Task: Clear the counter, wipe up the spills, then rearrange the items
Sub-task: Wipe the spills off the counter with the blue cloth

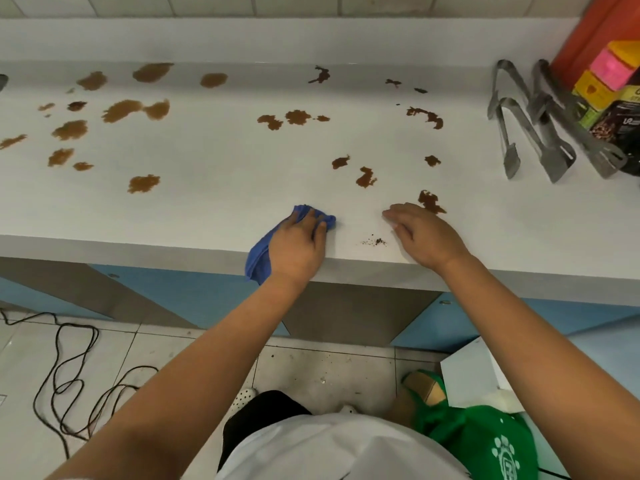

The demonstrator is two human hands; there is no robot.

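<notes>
A white counter (214, 209) carries several brown spills (121, 110) across its left, middle and right. My left hand (298, 247) presses a blue cloth (259, 254) onto the counter's front edge; part of the cloth hangs over the edge. My right hand (422, 233) rests flat on the counter a little to the right, fingers loosely spread, holding nothing. Its fingertips lie beside a dark brown spill (429, 201). Dark crumbs (375, 241) lie between the two hands.
Three metal tongs (540, 133) lie at the counter's right end, beside colourful boxes and packets (609, 84) and an orange board (585, 32). On the tiled floor below lie a black cable (69, 368), a green bag (485, 441) and a white box (474, 372).
</notes>
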